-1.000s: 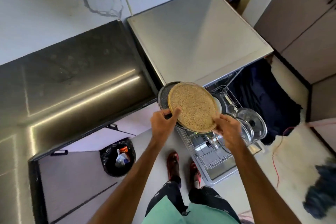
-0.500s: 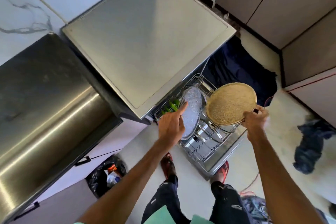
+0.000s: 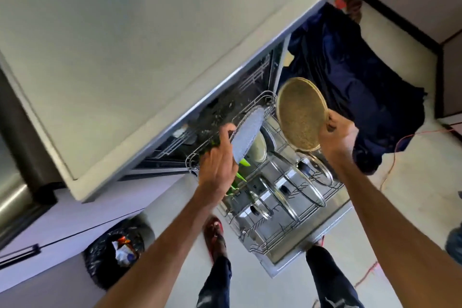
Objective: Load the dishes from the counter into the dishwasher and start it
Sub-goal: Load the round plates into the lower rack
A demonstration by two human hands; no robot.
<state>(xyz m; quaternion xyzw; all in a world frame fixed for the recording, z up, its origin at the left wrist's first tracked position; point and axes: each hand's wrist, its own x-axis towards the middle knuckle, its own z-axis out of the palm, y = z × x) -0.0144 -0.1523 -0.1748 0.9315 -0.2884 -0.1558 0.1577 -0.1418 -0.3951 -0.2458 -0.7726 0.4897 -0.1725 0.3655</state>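
The step in hand looked like slotting two plates into the pulled-out wire dishwasher rack (image 3: 266,96). The left hand (image 3: 217,160) gripped a round grey speckled plate (image 3: 248,130) by its lower edge, its fingers (image 3: 227,131) curled over the rim. The plate stood nearly edge-on, tilted over the rear left part of the rack, and whether its bottom had reached the wires could not be told. The right hand (image 3: 337,135) pinched a round tan speckled plate (image 3: 298,112) at its right rim. That plate faced the camera and hung above the rack's rear right side, apart from the grey plate.

To do this well, I would judge that the grey plate should go down first, kept upright and eased between two tines. It should be let go only once it leaned steady. The green plastic pieces (image 3: 244,163) just under the left hand and the steel-rimmed glass lids (image 3: 316,170) standing further forward left little room, so each plate wanted a free slot behind them. The tan plate would need turning edge-on before it was lowered, well clear of the lids, lest it knock one over
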